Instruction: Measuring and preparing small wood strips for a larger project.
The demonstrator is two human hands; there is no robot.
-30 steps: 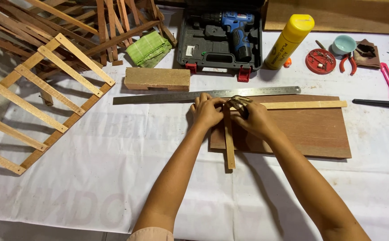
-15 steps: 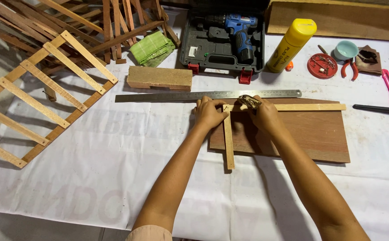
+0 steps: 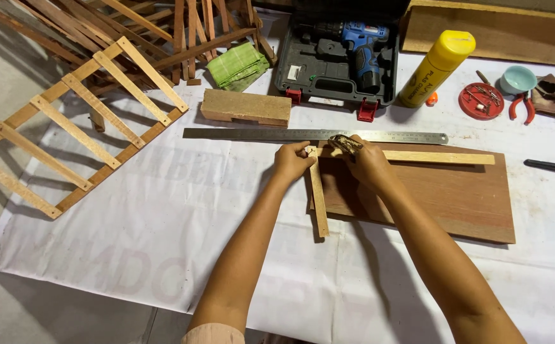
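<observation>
A white printed sheet [image 3: 131, 255] is covering the floor of a woodworking space. On it, a flat reddish-brown rectangular board [image 3: 443, 197] is lying below a long steel ruler [image 3: 258, 134]. The left hand [image 3: 292, 160] is pinching the top of a short pale wooden strip [image 3: 319, 204], fingers closed on the corner where it is meeting a long pale wooden strip [image 3: 430, 157]. The right hand [image 3: 366, 164] is pressing there too, fingers wrapped around a small dark object [image 3: 344, 143]. An open drill case [image 3: 341, 54] is sitting behind.
</observation>
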